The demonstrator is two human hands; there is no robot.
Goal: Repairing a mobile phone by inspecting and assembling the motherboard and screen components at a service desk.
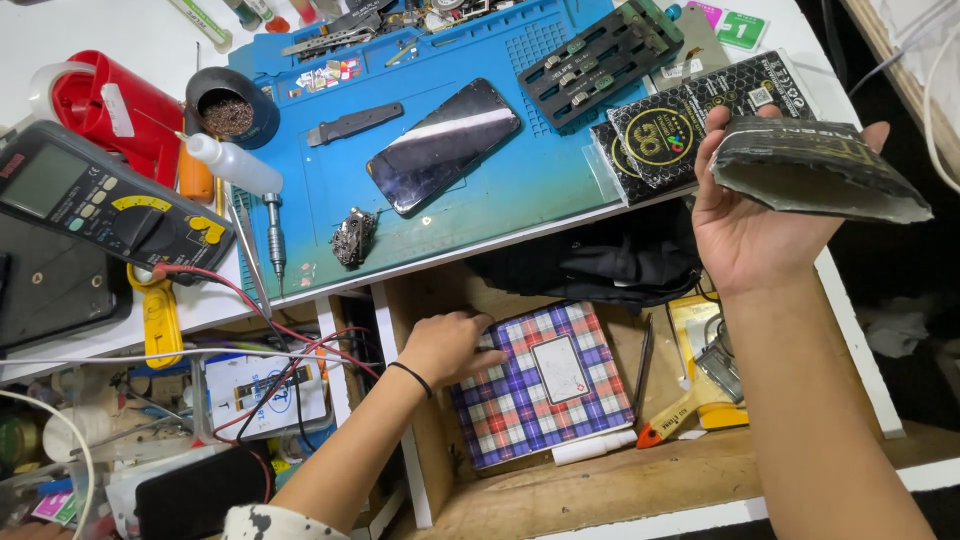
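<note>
Black glossy flat packet [815,170], bent, clamped in raised right hand [745,215] at right of frame. Left hand [450,345] curled, fingers on plaid checkered notebook [545,385] in wooden drawer [620,485], centre-bottom.

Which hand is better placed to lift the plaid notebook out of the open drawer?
Left. The left hand already rests on the plaid notebook inside the drawer, while the right hand is up at the desk edge gripping a dark packet.
</note>
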